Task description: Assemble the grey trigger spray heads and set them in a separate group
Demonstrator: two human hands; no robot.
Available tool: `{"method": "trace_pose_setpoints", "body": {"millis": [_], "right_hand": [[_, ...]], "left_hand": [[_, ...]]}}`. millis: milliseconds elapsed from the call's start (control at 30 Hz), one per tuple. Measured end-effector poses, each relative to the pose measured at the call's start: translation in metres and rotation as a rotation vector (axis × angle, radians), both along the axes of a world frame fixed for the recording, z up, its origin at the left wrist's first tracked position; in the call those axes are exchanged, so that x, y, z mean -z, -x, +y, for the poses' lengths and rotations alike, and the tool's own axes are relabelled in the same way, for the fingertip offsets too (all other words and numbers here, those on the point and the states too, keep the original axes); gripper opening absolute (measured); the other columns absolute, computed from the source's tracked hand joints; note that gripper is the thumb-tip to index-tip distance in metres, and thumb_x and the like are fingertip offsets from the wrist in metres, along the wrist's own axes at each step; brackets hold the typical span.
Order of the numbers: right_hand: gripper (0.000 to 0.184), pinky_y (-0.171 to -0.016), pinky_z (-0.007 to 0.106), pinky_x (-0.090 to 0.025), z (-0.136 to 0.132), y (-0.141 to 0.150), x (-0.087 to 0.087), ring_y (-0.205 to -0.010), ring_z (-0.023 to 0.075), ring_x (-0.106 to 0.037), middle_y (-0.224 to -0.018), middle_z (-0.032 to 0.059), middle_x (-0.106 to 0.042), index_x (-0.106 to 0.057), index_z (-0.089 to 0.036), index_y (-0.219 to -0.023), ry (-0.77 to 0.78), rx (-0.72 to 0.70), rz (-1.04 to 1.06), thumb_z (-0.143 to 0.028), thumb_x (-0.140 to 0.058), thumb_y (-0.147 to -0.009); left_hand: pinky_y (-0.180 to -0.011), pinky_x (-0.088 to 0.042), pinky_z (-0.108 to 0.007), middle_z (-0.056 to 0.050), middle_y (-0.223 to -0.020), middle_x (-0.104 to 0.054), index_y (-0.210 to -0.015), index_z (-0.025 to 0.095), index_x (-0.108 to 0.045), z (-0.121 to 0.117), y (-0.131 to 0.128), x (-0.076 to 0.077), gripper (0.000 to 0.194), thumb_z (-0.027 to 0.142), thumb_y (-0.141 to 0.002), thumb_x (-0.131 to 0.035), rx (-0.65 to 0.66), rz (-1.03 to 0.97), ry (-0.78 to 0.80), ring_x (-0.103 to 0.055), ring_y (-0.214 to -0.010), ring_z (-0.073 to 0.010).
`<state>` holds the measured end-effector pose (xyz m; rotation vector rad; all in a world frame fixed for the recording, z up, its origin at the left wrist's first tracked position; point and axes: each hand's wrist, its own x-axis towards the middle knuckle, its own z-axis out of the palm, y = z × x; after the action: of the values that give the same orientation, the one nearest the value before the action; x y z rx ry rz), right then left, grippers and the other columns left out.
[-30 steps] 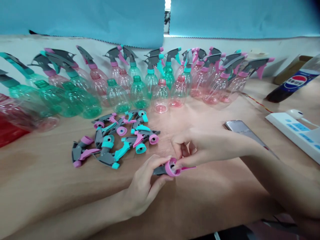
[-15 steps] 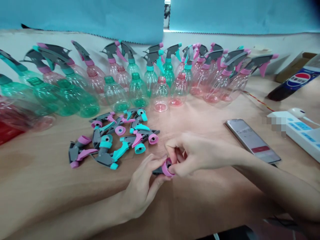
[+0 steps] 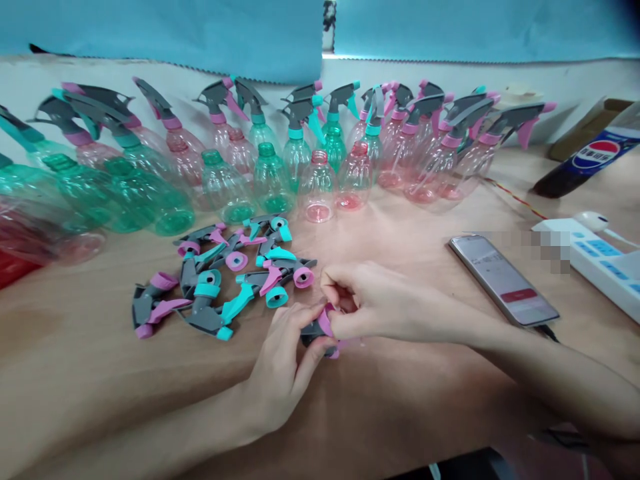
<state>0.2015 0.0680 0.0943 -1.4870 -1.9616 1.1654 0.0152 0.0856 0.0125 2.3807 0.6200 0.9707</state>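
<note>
Pink plastic forms the collar (image 3: 325, 321) of the spray head held low in the centre of the head view, above the worktop (image 3: 395, 400). The left grip (image 3: 280, 353) is closed around the grey body (image 3: 313, 331) of this spray head, fingers above and thumb below. The right grip (image 3: 370, 303) is curled, with its thumb and fingertips at the collar; whether it also pinches a small part is hidden. Loose spray heads (image 3: 203, 308) lie in a pile beyond and to the left. Open-necked bottles (image 3: 319, 190) stand behind the pile, next to bottles fitted with spray heads (image 3: 403, 157). Caution: the hold on the smooth, angled body is narrow, so uneven pressure between the hands could make it twist or slip. A small part at the collar, if present, could tilt or drop, since the fingers block sight of the mouth. Forward or leftward drift of the hands could disturb the pile; a stronger push could topple the light bottles. Clearance: the nearest loose spray heads limit movement on the left. On the right, the phone (image 3: 505, 283) lies beyond the right forearm, with a cable (image 3: 547, 332) at its near end and a power strip (image 3: 590, 250) farther out. More room is available towards the person, bounded by the worktop's near edge (image 3: 440, 455), where a dropped part could roll off.
</note>
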Motion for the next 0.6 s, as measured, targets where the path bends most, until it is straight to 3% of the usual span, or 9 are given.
{"method": "trace_pose_setpoints", "body": {"millis": [167,300,467,533,600], "right_hand": [[0.016,-0.047,0.021,-0.03,-0.002,-0.005,-0.001,-0.055,0.0074,-0.041,-0.065,-0.0058,-0.05,-0.043,-0.019,-0.072,0.036,-0.015,-0.106,-0.028,-0.057,-0.073],[0.019,-0.048,0.025,-0.027,-0.018,-0.009,-0.002,-0.054,0.0091,-0.042,-0.064,-0.002,-0.054,-0.051,-0.018,-0.07,-0.149,-0.065,-0.302,-0.032,-0.05,-0.082],[0.007,-0.051,0.028,-0.022,-0.038,-0.003,0.007,-0.06,0.013,-0.043,-0.072,0.0025,-0.057,-0.057,-0.018,-0.079,-0.474,-0.25,-0.512,-0.014,-0.051,-0.077],[0.01,-0.051,0.029,-0.02,-0.042,0.001,0.011,-0.06,0.0138,-0.042,-0.073,0.0042,-0.057,-0.058,-0.017,-0.077,-0.508,-0.238,-0.576,-0.009,-0.052,-0.075],[0.01,-0.051,0.029,-0.02,-0.041,0.002,0.012,-0.057,0.0125,-0.039,-0.071,0.0042,-0.056,-0.057,-0.016,-0.074,-0.434,-0.176,-0.537,-0.009,-0.05,-0.077]], "left_hand": [[-0.079,-0.044,-0.034,-0.007,-0.102,-0.061,-0.123,0.02,-0.042,0.0,-0.002,-0.002,0.031,0.026,-0.092,-0.046,0.012,0.007,-0.012,-0.056,-0.092,-0.0205],[-0.072,-0.043,-0.032,-0.005,-0.09,-0.061,-0.124,0.018,-0.043,0.001,-0.001,-0.002,0.032,0.026,-0.093,-0.044,0.045,-0.015,-0.045,-0.055,-0.081,-0.0185],[-0.074,-0.042,-0.033,-0.006,-0.091,-0.06,-0.126,0.016,-0.041,0.001,-0.001,-0.003,0.033,0.024,-0.093,-0.043,0.071,-0.02,-0.097,-0.055,-0.083,-0.0183],[-0.075,-0.042,-0.032,-0.006,-0.091,-0.059,-0.124,0.015,-0.043,0.001,-0.001,-0.004,0.032,0.023,-0.093,-0.044,0.066,-0.021,-0.11,-0.055,-0.084,-0.018],[-0.075,-0.042,-0.033,-0.006,-0.091,-0.059,-0.123,0.016,-0.043,0.001,-0.002,-0.004,0.031,0.023,-0.093,-0.045,0.065,-0.028,-0.112,-0.055,-0.085,-0.0181]]}}
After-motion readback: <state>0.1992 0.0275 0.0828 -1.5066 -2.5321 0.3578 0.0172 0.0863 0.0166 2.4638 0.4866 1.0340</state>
